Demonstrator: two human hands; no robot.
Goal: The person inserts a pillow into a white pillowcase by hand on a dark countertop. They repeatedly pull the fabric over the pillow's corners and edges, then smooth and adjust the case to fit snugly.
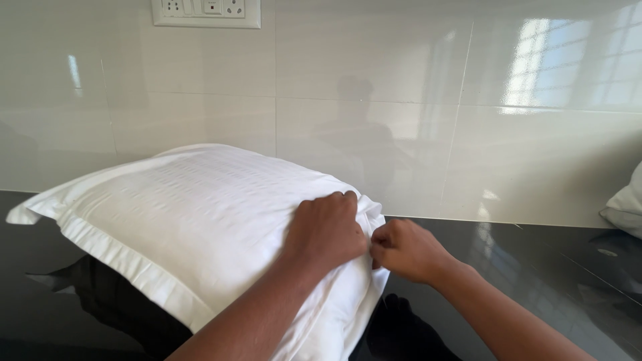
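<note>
Presently, the white pillow (194, 220), in a faintly striped case with a flat flanged border, lies on the glossy black counter (535, 267), its far side close against the pale tiled wall (401, 134). Its right-hand end is the point of contact. The left hand (326, 230) lies curled over the top corner there, fingers bent into the cloth and pressing it down. The right hand (406, 250) sits just beside it, touching, its fingertips pinched narrow on a fold of fabric at the case's edge.

Judgement on handling: the item looks light, soft and yielding, and will sag if lifted by one corner; the smooth case may slide over the filling and over the polished counter. The firmest hold appears to be the stitched flange or the gathered cloth at the end, not the plump middle.

Not determinable: whether the case opening is at this end, since both hands cover it; the pillow's underside and near lower edge, which are cut off by the frame. A second white cushion (625, 204) is visible only in part at the right margin. A switch plate (206, 12) is cropped at the top.
</note>
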